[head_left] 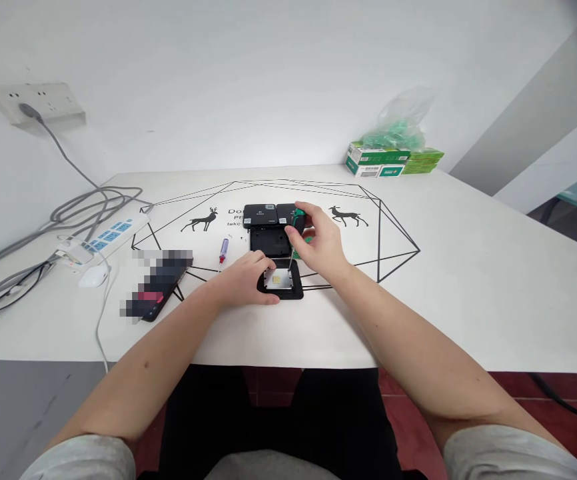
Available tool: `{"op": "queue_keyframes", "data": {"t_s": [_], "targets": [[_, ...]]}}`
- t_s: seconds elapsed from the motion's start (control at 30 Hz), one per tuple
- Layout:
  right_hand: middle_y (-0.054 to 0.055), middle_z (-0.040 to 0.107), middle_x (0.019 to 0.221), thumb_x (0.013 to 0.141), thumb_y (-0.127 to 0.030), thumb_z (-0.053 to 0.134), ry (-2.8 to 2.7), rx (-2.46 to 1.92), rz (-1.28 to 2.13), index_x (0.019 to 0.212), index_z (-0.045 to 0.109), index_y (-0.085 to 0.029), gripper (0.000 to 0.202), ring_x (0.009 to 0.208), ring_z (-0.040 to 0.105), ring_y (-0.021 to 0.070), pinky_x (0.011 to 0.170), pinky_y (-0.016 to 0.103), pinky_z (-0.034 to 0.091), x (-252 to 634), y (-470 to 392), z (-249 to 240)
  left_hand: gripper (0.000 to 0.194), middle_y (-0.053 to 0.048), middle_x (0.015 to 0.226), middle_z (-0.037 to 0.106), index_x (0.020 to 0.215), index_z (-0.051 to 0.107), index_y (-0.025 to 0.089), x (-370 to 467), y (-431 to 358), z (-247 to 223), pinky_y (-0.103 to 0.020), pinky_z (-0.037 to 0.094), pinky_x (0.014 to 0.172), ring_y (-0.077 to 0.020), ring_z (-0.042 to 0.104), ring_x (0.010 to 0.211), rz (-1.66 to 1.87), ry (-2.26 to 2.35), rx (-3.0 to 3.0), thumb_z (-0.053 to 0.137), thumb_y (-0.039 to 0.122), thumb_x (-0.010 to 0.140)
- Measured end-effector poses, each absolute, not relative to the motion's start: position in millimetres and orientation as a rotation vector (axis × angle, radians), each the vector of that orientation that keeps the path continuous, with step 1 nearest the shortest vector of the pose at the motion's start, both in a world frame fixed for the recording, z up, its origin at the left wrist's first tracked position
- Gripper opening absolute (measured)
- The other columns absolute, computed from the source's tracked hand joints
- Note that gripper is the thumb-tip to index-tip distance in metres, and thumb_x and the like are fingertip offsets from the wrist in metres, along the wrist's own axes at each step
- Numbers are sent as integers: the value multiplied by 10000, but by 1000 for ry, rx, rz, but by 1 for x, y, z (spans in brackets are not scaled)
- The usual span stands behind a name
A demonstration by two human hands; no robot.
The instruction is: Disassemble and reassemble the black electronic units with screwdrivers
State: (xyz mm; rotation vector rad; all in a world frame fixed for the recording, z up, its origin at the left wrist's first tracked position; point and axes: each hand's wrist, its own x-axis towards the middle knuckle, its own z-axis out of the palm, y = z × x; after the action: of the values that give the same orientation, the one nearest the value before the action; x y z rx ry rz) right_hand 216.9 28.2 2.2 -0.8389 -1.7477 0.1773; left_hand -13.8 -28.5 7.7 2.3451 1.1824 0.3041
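Observation:
A small black device casing (296, 291) lies on the table with a silvery metal plate (284, 283) inside it. My left hand (246, 280) grips the casing's left side, thumb at the near edge and fingers at the far edge. In my right hand (321, 240) is a screwdriver (298, 219) with a green and black handle, held nearly upright. Its thin shaft reaches down to the far right corner of the metal plate. Just beyond lie an open black shell (270, 243) and two black covers, one at the left (260, 215) and one partly behind my right fingers.
A second screwdriver (224, 249) with a purple clear handle lies left of the casing. Further left are a phone (161, 287), a white charger (93, 275), a power strip (118, 233), glasses (13, 293) and looped grey cable. Green boxes (378, 157) stand at the back right under a plastic bag.

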Motion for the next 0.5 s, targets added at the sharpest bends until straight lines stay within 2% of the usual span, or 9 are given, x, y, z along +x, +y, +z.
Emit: {"op": "queue_keyframes", "data": {"t_s": [0.13,0.23,0.33,0.43,0.5], "targets": [[102,760,1257,954,-456,749,-1752,-820,241,1353,662,-302,436,872,695,239,566,367,630,218,28,5,416,-71,1183,569,1051,621,245,-15,-26,5,-476,525,1003,-316,580,1158,285,1183,2353,873,495,834],[73,748,1148,888,-536,852,-1758,-722,335,1234,721,-302,438,883,681,226,600,357,618,219,26,9,478,-83,1188,597,1117,671,251,-17,-23,1,-523,524,1051,-343,567,1195,314,1172,2428,887,572,835],[45,714,1034,864,-634,865,-1691,-669,459,1075,755,-298,412,927,680,222,666,359,610,218,25,13,522,-130,1388,609,1207,725,255,-19,-20,-4,-612,447,1190,-404,494,1392,404,1193,2542,875,620,865],[28,716,999,877,-670,842,-1581,-670,566,1018,765,-298,405,881,672,196,697,358,598,218,27,14,594,-161,1664,486,1360,719,252,-21,-18,-10,-678,319,1298,-460,307,1616,417,1245,2574,866,587,893],[25,739,1001,863,-674,853,-1541,-651,638,1015,777,-296,415,869,683,189,711,357,607,219,31,15,643,-168,1750,408,1427,699,251,-23,-17,-13,-697,270,1323,-473,212,1679,357,1268,2551,859,583,900]]}}
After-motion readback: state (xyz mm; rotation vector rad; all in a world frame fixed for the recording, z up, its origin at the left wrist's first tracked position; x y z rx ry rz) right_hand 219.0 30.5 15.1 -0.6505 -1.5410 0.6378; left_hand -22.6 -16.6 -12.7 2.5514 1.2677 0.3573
